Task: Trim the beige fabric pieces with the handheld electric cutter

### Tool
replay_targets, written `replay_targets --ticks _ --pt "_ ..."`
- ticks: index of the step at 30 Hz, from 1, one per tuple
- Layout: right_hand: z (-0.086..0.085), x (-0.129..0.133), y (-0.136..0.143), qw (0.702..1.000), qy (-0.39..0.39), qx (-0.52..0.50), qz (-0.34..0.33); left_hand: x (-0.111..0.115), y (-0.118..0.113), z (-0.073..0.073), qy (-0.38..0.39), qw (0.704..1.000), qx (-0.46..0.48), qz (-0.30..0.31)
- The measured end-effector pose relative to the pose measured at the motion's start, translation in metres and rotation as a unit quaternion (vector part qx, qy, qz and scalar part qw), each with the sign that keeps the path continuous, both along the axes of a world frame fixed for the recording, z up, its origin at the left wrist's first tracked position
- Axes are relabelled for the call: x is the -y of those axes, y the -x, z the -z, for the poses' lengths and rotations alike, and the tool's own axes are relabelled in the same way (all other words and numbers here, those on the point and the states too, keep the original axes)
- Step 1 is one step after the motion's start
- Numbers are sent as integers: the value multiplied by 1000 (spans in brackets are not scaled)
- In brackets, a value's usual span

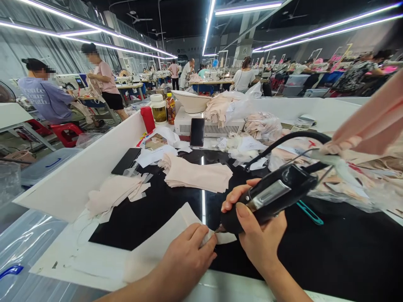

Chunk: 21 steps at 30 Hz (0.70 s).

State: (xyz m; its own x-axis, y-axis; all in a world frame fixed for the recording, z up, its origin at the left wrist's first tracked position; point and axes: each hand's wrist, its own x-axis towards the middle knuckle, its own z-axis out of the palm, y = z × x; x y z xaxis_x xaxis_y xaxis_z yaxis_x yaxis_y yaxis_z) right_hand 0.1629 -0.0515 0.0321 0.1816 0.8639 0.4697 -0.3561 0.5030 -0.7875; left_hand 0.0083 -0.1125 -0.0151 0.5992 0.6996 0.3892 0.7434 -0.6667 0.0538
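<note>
My right hand [261, 235] is wrapped around a black corded hand tool [267, 199] with a shiny metal plate on its side. The tool's narrow tip points down-left and meets a pale fabric piece [166, 235] close to my left fingertips. My left hand [189, 256] grips that fabric near its right end, fingers pressed together on it. Part of the fabric is hidden under the hand. Beyond my hands lies a stack of pale pink fabric pieces [198, 174] on the black work surface [346, 247]. Another pale pink bundle [113, 193] rests at the left.
A phone [197, 132] leans against a white vented box [210, 126] at the back. Nearby stand a jar [158, 110], a bottle [170, 110] and a red cup [147, 119]. Bagged fabric crowds the right side. A teal tool [310, 213] lies right. White walls [88, 176] border the table.
</note>
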Motion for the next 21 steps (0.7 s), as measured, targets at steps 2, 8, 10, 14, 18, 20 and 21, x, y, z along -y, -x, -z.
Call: replay_targets --ticks 2,8,10,14,18,20,21 --pt "0 0 1 1000 1 3 1 0 0 2 -9 1000 9 -3" --pt "-2 0 2 1000 12 20 19 -1 -1 2 -19 1000 -1 -20" --pt "-3 -1 4 1000 11 13 17 -1 -1 2 -19 999 2 -26" --pt "-4 -3 9 1000 -1 0 11 0 2 4 -9 1000 8 -28" --pt "-4 -4 13 1000 3 6 19 0 5 5 -2 999 21 -24" --pt "-5 -4 15 999 10 14 28 0 6 6 1 999 22 -25" --pt "-6 -4 15 999 12 17 30 0 6 6 3 999 23 -27"
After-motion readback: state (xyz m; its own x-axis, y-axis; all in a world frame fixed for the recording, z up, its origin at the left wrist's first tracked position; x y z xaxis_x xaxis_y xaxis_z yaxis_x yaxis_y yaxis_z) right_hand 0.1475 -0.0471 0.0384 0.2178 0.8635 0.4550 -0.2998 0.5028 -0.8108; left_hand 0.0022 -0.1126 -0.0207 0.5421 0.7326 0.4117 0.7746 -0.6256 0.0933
